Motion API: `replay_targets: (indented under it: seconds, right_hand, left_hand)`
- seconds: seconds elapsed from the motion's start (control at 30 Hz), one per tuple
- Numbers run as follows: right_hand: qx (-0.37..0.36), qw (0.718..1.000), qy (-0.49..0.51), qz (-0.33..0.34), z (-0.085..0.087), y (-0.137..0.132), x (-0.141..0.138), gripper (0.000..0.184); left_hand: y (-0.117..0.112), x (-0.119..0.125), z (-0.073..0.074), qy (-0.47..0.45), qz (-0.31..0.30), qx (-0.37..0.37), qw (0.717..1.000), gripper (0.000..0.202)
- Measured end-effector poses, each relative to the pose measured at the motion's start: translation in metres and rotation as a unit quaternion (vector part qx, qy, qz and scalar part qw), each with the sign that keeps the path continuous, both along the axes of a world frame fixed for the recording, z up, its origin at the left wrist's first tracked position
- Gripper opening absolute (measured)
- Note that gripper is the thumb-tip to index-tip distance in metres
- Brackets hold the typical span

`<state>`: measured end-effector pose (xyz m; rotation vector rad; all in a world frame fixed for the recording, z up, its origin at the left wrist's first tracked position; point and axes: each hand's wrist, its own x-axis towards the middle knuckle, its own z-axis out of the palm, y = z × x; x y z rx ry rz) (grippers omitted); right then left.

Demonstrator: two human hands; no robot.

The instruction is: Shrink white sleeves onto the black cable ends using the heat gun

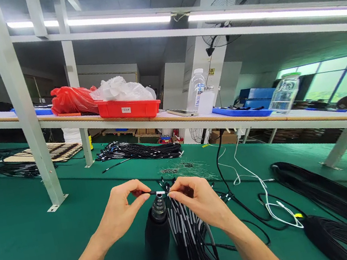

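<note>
1 cable (pixel 159 193) — btwn both hands (pixel 119 210) (pixel 204 199)

The green bench top (pixel 19 244) carries a black heat gun (pixel 157 241), nozzle up, with a bundle of grey-and-black cables (pixel 193 251) just beside it. Behind lie wire clippings (pixel 188 167) and a dark cable pile (pixel 150 150); to the right, a white cord (pixel 266 196) and long black coils (pixel 333 192). The raised shelf (pixel 179 122) bears — left to right — a red bag (pixel 72 100), a red tray (pixel 130 109), a clear bottle (pixel 196 90), a blue tray (pixel 240 112) and a clear jar (pixel 287 91).
</note>
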<state>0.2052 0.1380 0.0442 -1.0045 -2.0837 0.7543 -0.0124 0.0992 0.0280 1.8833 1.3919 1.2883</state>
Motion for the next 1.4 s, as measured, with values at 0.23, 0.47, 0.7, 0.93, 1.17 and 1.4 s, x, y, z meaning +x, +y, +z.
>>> replay_targets:
  seconds: [0.23, 0.47, 0.7, 0.93, 1.17, 1.4]
  right_hand:
    - [-0.003, 1.0, -0.018, 0.016, 0.003, -0.002, 0.002, 0.03]
    - [-0.028, 0.999, -0.014, 0.037, 0.003, -0.005, 0.002, 0.029]
    - [0.003, 1.0, -0.005, 0.03, -0.002, 0.0, 0.003, 0.024]
    - [0.06, 0.997, -0.048, 0.022, 0.0, 0.0, 0.006, 0.027]
    - [0.063, 0.997, -0.041, 0.005, -0.003, 0.0, 0.005, 0.021]
    - [0.047, 0.999, -0.016, -0.003, -0.002, 0.0, 0.002, 0.017]
  left_hand:
    - [-0.005, -0.002, 0.003, 0.002, -0.026, 0.001, 1.0, 0.022]
    - [-0.007, -0.004, 0.002, -0.004, -0.025, 0.006, 1.0, 0.017]
    - [-0.004, -0.003, 0.0, 0.007, -0.038, -0.011, 0.999, 0.027]
    - [-0.001, 0.0, -0.001, 0.011, -0.026, -0.01, 1.0, 0.031]
    - [0.003, 0.001, -0.005, -0.011, -0.011, 0.007, 1.0, 0.018]
    - [0.003, 0.002, -0.006, -0.015, -0.006, 0.031, 0.999, 0.014]
